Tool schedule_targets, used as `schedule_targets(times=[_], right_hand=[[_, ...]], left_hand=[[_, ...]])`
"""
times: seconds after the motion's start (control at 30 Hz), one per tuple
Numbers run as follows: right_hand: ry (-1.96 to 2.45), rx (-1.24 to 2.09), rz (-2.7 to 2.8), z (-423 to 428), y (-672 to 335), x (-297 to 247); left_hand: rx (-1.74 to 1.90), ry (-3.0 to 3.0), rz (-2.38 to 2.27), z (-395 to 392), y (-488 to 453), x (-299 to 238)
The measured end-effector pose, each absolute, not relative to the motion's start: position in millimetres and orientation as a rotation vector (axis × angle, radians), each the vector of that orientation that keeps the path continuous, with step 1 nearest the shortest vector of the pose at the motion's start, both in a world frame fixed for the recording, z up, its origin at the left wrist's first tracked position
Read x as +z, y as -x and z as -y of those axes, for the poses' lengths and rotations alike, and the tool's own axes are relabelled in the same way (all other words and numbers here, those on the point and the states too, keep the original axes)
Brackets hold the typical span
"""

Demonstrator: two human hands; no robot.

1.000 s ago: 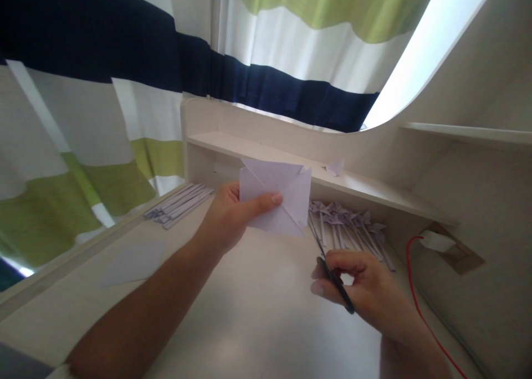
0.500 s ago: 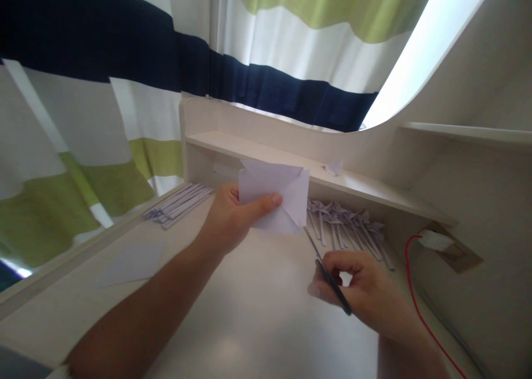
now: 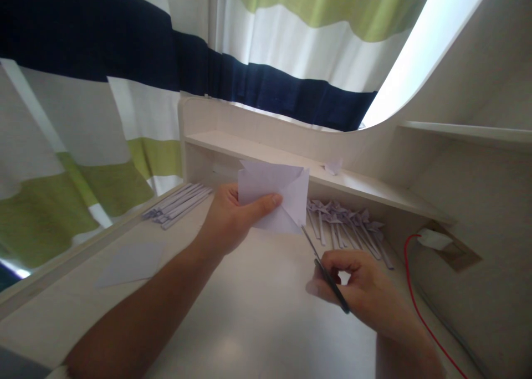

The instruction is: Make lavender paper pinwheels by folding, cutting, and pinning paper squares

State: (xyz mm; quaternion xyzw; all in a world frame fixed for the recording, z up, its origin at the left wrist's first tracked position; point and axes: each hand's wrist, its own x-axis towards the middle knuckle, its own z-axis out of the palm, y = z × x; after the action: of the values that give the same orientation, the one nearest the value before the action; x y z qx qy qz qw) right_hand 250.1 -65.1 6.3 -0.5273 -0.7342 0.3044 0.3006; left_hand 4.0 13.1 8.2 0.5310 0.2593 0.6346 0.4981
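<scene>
Raised above the desk, a white square of paper [image 3: 296, 199] shows diagonal slits running in from its corners. My left hand [image 3: 239, 213] pinches it from the left, thumb on the near face and fingers behind. Through its handles my right hand [image 3: 351, 285] grips a pair of scissors [image 3: 330, 282] with dark handles. The blade tips point up and left, right at the paper's lower right corner. Whether the blades touch the paper I cannot tell.
Several paper pinwheels [image 3: 344, 221] on rolled sticks lie at the back right. Rolled paper sticks [image 3: 178, 204] are piled back left, with a flat paper sheet [image 3: 131, 264] nearer. A white plug [image 3: 434, 239] with a red cable [image 3: 409, 279] sits at the right wall. Paper scraps [image 3: 333, 167] rest on the shelf [image 3: 357, 185].
The right hand and scissors have shifted very slightly left and up, closer to the paper's lower right corner. The left hand and paper stay nearly in place.
</scene>
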Motion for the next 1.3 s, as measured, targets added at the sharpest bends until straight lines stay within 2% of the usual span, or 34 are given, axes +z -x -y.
schedule_targets(times=[1.3], right_hand=[[1.398, 0.793, 1.924, 65.3, -248.0, 10.2]], left_hand=[[1.548, -1.255, -0.602, -10.5, -7.7, 9.5]])
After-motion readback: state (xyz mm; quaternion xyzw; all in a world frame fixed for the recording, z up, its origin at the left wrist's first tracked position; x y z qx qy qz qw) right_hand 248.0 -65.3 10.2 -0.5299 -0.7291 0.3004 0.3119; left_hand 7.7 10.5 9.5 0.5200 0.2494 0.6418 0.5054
